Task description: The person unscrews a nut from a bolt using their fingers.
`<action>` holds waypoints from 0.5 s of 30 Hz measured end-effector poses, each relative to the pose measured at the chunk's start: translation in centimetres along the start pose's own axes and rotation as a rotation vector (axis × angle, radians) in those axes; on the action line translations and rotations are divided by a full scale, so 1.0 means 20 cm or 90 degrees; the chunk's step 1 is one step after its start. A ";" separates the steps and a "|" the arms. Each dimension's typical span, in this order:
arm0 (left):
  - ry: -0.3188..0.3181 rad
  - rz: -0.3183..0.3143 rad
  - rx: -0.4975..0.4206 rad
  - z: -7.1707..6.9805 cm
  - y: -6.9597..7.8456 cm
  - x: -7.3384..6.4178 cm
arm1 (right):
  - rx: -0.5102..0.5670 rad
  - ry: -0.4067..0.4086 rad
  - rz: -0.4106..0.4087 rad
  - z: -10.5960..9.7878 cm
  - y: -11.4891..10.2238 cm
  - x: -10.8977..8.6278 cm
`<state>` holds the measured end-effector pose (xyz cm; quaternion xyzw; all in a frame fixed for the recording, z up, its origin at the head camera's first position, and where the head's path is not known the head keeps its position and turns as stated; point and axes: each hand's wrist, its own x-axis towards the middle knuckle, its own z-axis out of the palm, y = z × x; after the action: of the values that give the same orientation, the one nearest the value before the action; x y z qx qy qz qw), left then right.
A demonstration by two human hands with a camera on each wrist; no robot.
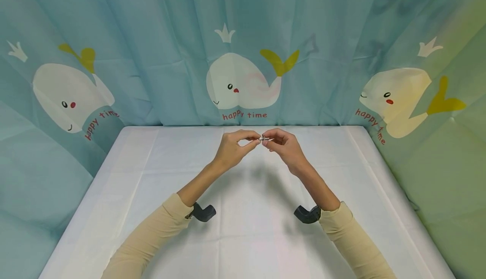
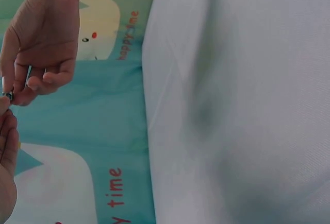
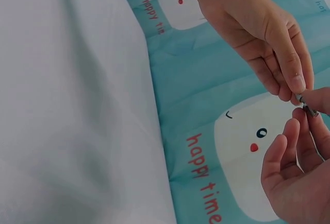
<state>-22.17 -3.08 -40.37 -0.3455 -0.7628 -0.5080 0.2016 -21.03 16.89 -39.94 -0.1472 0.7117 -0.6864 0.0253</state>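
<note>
- White tablecloth [image 1: 243,245] is spreading across the lower half of the head view.
- Beige sleeves [image 1: 148,232] are entering from the bottom left and bottom right, black curved mounts [image 1: 204,213] jutting inward beside them.
- Left hand [image 1: 232,149], just left of centre, is pinching one end of a small silvery bolt-like piece [image 1: 265,139] with thumb and fingertips.
- Right hand [image 1: 287,149], right of centre, is pinching its other end; the piece is sitting mid-frame between them.
- Blue-green curtain [image 1: 171,30] is hanging across the upper frame, showing white whales [image 1: 243,82].
</note>
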 end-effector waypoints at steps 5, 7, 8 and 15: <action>0.000 -0.002 -0.001 0.00 0.00 0.00 | -0.009 -0.004 -0.012 0.00 -0.01 0.00; 0.000 -0.004 -0.004 0.00 0.00 0.00 | -0.009 -0.005 -0.013 0.00 -0.01 0.00; 0.000 -0.004 -0.005 0.00 0.00 0.00 | -0.008 -0.006 -0.013 0.00 -0.01 0.00; 0.003 -0.003 -0.011 0.00 0.00 0.00 | -0.004 -0.012 -0.004 0.00 -0.01 0.00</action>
<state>-22.16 -3.10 -40.43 -0.3439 -0.7588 -0.5161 0.1992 -20.98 16.84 -39.74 -0.1561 0.7133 -0.6826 0.0293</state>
